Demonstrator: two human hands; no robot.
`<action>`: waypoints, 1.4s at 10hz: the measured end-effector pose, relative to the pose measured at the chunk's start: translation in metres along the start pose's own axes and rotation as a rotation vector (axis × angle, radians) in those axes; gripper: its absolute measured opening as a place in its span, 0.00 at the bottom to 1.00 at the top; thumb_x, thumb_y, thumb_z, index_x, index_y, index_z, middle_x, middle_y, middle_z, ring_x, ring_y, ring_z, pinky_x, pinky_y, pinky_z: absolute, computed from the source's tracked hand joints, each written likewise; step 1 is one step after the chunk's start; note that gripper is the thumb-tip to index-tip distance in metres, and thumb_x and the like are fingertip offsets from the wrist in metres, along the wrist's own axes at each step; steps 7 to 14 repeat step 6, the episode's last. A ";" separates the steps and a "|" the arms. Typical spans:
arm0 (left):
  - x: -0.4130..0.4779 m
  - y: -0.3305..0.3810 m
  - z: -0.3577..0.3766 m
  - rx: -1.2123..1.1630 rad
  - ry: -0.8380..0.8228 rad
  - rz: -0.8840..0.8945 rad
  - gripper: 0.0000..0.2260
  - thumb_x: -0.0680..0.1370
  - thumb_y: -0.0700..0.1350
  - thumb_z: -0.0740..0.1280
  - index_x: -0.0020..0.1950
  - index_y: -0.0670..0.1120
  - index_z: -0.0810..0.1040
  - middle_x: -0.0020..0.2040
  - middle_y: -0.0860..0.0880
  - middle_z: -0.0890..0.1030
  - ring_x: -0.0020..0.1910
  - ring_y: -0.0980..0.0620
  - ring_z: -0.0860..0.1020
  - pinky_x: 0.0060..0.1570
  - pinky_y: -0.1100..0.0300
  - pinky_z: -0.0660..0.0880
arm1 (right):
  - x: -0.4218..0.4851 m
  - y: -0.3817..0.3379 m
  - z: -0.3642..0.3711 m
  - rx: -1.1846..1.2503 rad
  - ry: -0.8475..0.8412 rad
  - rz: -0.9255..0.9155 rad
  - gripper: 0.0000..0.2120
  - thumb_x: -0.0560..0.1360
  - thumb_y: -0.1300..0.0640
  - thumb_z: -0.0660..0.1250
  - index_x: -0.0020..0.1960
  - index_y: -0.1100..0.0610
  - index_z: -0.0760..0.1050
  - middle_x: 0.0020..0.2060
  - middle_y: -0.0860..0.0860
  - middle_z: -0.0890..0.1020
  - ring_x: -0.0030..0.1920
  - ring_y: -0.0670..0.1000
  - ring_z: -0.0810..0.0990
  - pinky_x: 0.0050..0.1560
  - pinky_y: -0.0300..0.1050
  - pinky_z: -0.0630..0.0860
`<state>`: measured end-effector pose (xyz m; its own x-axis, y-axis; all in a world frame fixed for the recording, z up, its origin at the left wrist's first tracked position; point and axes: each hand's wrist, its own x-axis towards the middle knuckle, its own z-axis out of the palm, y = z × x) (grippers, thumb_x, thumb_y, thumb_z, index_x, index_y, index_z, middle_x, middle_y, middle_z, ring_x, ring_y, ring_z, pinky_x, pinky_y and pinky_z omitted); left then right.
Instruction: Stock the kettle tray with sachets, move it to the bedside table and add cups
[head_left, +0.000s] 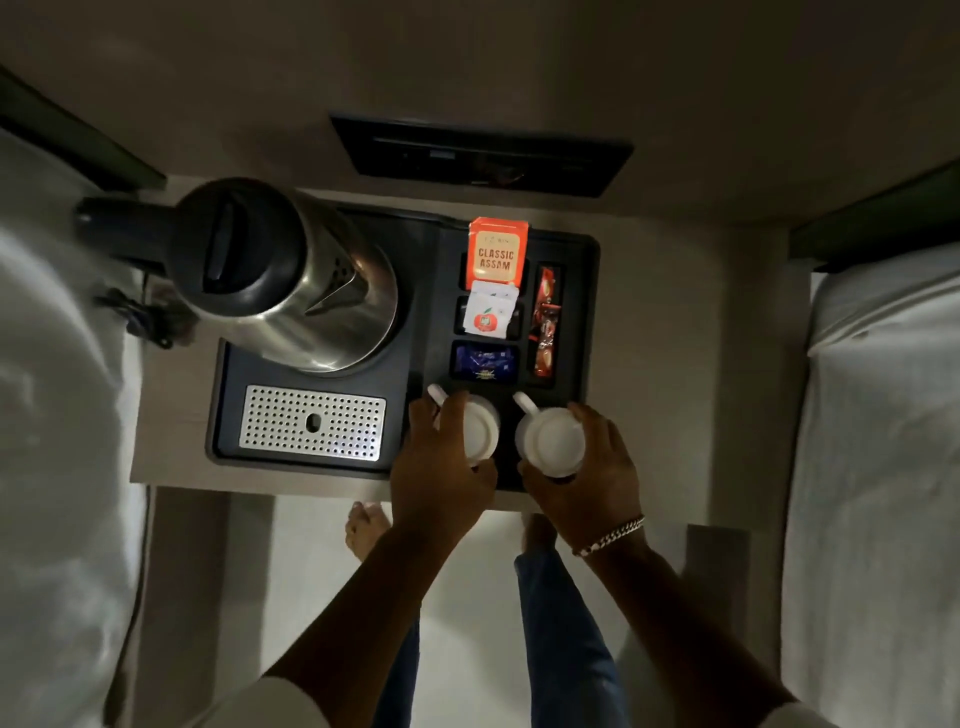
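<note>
Dim room, seen from above. Dark plastic kettle tray flat on the pale wooden bedside table, between two white beds. On the tray's far left, a shiny steel kettle; nearer than the kettle, a silver drip grate with holes. Right of the kettle, an orange Classic Assam tea sachet and other sachets in small slots. At the tray's near right corner, two white upside-down cups: left hand wrapped around the left cup, right hand gripping the right cup.
</note>
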<state>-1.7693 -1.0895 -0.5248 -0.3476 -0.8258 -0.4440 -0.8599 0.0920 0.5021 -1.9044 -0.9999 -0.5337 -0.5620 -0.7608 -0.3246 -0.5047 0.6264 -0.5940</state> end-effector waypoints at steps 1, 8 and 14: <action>-0.003 -0.004 -0.001 0.033 -0.005 0.028 0.35 0.69 0.49 0.75 0.73 0.49 0.64 0.68 0.42 0.69 0.63 0.43 0.73 0.57 0.51 0.76 | -0.001 -0.005 0.008 -0.069 -0.040 0.027 0.41 0.61 0.48 0.79 0.68 0.56 0.67 0.61 0.57 0.76 0.60 0.57 0.75 0.53 0.46 0.73; -0.004 -0.025 -0.010 -0.082 -0.077 -0.036 0.40 0.68 0.58 0.74 0.74 0.49 0.60 0.70 0.42 0.67 0.66 0.42 0.70 0.58 0.46 0.77 | -0.013 -0.011 0.024 -0.176 -0.031 0.106 0.46 0.61 0.45 0.78 0.72 0.56 0.62 0.65 0.57 0.73 0.63 0.60 0.72 0.56 0.58 0.75; -0.004 -0.025 -0.010 -0.082 -0.077 -0.036 0.40 0.68 0.58 0.74 0.74 0.49 0.60 0.70 0.42 0.67 0.66 0.42 0.70 0.58 0.46 0.77 | -0.013 -0.011 0.024 -0.176 -0.031 0.106 0.46 0.61 0.45 0.78 0.72 0.56 0.62 0.65 0.57 0.73 0.63 0.60 0.72 0.56 0.58 0.75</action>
